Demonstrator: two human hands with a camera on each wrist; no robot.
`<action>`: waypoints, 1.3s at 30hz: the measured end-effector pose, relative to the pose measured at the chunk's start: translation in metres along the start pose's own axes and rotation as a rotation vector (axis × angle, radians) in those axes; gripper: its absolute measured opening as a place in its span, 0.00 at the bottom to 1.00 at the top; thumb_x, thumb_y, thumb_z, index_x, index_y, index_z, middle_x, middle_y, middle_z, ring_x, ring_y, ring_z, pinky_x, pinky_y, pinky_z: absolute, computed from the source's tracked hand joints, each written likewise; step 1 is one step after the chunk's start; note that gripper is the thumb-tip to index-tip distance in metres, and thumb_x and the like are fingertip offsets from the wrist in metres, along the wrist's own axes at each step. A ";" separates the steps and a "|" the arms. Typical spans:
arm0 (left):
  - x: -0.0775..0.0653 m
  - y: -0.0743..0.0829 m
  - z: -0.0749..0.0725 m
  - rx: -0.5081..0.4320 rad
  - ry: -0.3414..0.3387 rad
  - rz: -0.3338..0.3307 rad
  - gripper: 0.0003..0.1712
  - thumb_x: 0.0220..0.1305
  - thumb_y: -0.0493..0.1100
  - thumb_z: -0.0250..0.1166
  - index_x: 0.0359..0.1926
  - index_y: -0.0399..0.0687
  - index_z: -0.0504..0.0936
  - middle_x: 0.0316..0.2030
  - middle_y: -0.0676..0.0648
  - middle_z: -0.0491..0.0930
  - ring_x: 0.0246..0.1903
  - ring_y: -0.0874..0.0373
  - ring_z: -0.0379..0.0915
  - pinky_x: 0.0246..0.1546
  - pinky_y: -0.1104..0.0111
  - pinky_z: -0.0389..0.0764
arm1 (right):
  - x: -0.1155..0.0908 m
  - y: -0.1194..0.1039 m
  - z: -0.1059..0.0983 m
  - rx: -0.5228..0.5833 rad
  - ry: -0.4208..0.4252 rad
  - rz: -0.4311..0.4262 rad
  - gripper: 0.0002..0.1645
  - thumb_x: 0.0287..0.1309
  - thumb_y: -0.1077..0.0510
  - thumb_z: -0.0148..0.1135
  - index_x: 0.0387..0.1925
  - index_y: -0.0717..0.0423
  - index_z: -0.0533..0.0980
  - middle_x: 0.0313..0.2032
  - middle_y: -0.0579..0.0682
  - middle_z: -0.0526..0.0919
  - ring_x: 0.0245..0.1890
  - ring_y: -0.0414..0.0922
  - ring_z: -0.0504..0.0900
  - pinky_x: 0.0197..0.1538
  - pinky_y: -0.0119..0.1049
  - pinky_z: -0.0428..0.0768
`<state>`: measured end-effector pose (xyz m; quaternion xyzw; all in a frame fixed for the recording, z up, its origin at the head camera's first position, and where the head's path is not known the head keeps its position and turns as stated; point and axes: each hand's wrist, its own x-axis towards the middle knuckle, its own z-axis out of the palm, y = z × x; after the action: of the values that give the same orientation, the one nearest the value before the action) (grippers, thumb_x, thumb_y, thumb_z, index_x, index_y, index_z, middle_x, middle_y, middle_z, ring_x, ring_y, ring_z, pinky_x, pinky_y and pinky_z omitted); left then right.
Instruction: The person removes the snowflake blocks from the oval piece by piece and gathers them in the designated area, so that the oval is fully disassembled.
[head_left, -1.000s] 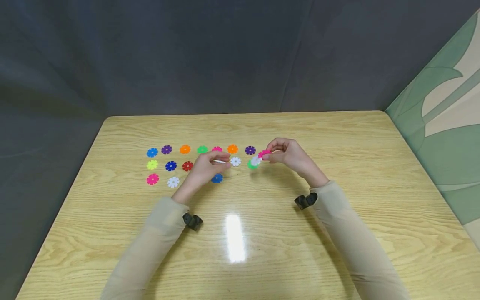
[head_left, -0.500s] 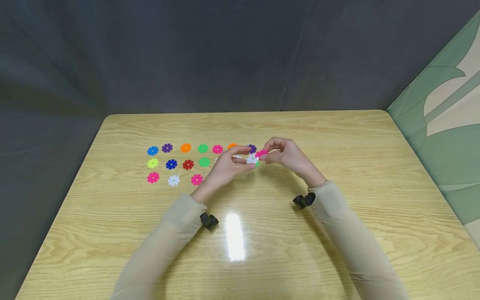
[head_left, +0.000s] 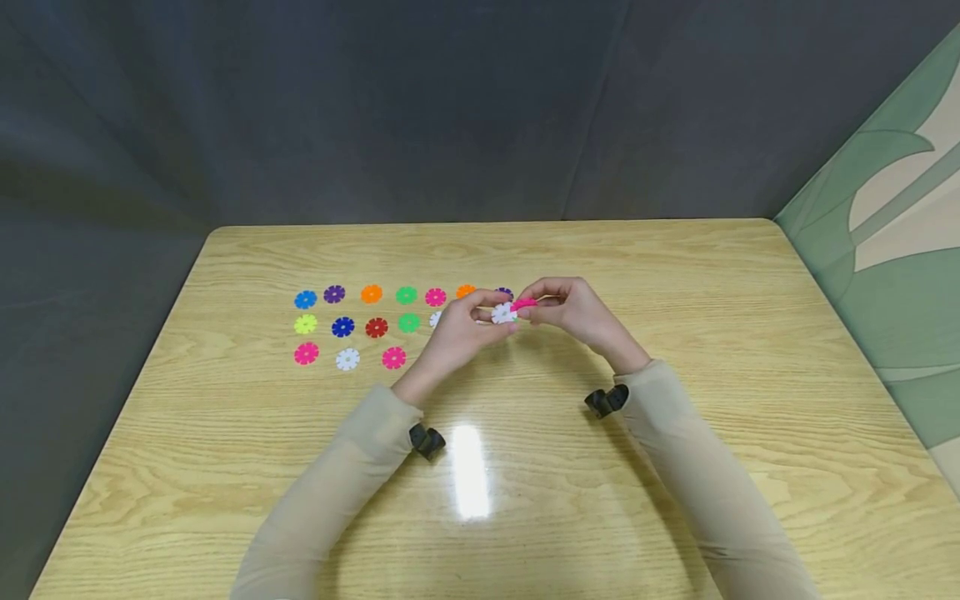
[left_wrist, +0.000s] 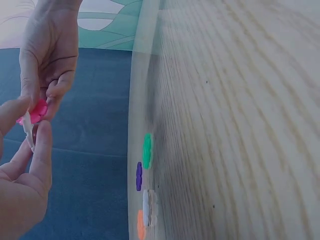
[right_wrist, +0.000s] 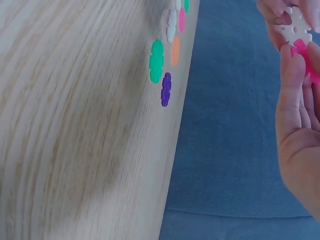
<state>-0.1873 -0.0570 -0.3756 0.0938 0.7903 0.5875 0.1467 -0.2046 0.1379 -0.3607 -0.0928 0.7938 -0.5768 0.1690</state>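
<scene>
Above the table, both hands meet at two small notched snowflake discs joined edge to edge, one white [head_left: 504, 313] and one pink [head_left: 525, 305]. My left hand [head_left: 463, 330] pinches the white disc between thumb and fingers. The pink disc is held between the thumb and fingers of my right hand [head_left: 576, 312]. Seen from the right wrist, the white disc [right_wrist: 298, 27] sits tilted against the pink disc [right_wrist: 302, 49]. Fingers hide part of both discs in the left wrist view. On the table below lie a green disc [right_wrist: 156, 61] and a purple disc [right_wrist: 166, 90].
Several loose discs lie in rough rows to the left, among them a blue disc [head_left: 305, 299], a yellow disc [head_left: 305, 324] and a red disc [head_left: 377, 327]. My left hand and forearm cover some others. A dark curtain [head_left: 480, 117] hangs behind the wooden table [head_left: 675, 267].
My left hand has moved right, from over the loose discs to the joined pair, and now pinches the white disc. My right hand, holding the pink one throughout, has shifted slightly left.
</scene>
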 end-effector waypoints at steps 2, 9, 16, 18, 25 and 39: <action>0.000 0.001 0.000 0.018 0.006 0.002 0.26 0.57 0.46 0.70 0.56 0.48 0.77 0.53 0.48 0.78 0.47 0.54 0.77 0.35 0.71 0.80 | -0.001 -0.001 0.000 -0.005 0.000 -0.003 0.14 0.58 0.63 0.64 0.45 0.67 0.78 0.32 0.37 0.84 0.33 0.42 0.85 0.47 0.43 0.83; 0.001 0.003 0.002 0.046 0.002 0.012 0.22 0.57 0.43 0.70 0.53 0.43 0.80 0.41 0.44 0.81 0.34 0.59 0.73 0.27 0.76 0.72 | -0.002 -0.001 0.001 -0.054 -0.009 -0.056 0.13 0.58 0.65 0.63 0.44 0.69 0.80 0.34 0.44 0.86 0.28 0.35 0.82 0.40 0.38 0.84; 0.001 0.003 0.000 -0.004 -0.047 -0.010 0.23 0.56 0.43 0.71 0.53 0.41 0.80 0.36 0.45 0.80 0.31 0.62 0.72 0.28 0.76 0.74 | -0.003 -0.001 0.000 -0.097 -0.027 -0.133 0.10 0.57 0.67 0.63 0.40 0.69 0.80 0.31 0.43 0.84 0.22 0.34 0.77 0.31 0.31 0.80; 0.000 0.003 -0.002 -0.018 -0.062 -0.016 0.25 0.56 0.44 0.71 0.54 0.43 0.79 0.38 0.45 0.81 0.33 0.61 0.74 0.29 0.76 0.75 | -0.004 -0.002 -0.001 -0.095 -0.034 -0.144 0.09 0.57 0.67 0.63 0.40 0.69 0.79 0.30 0.40 0.83 0.21 0.34 0.77 0.30 0.30 0.80; -0.002 0.005 -0.005 -0.033 -0.086 -0.012 0.26 0.56 0.43 0.70 0.57 0.46 0.79 0.44 0.44 0.83 0.39 0.59 0.77 0.34 0.75 0.77 | -0.006 -0.003 -0.002 -0.097 -0.014 -0.183 0.07 0.58 0.69 0.61 0.38 0.70 0.78 0.27 0.37 0.81 0.19 0.34 0.75 0.26 0.27 0.76; -0.001 0.006 -0.005 0.035 -0.067 -0.012 0.25 0.53 0.44 0.73 0.53 0.49 0.81 0.29 0.48 0.81 0.27 0.62 0.72 0.23 0.75 0.68 | -0.003 -0.003 0.000 -0.157 0.007 -0.185 0.05 0.55 0.69 0.64 0.31 0.71 0.77 0.27 0.51 0.83 0.22 0.37 0.78 0.29 0.28 0.79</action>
<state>-0.1884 -0.0603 -0.3681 0.1116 0.7955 0.5694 0.1750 -0.2017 0.1386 -0.3576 -0.1765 0.8252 -0.5263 0.1042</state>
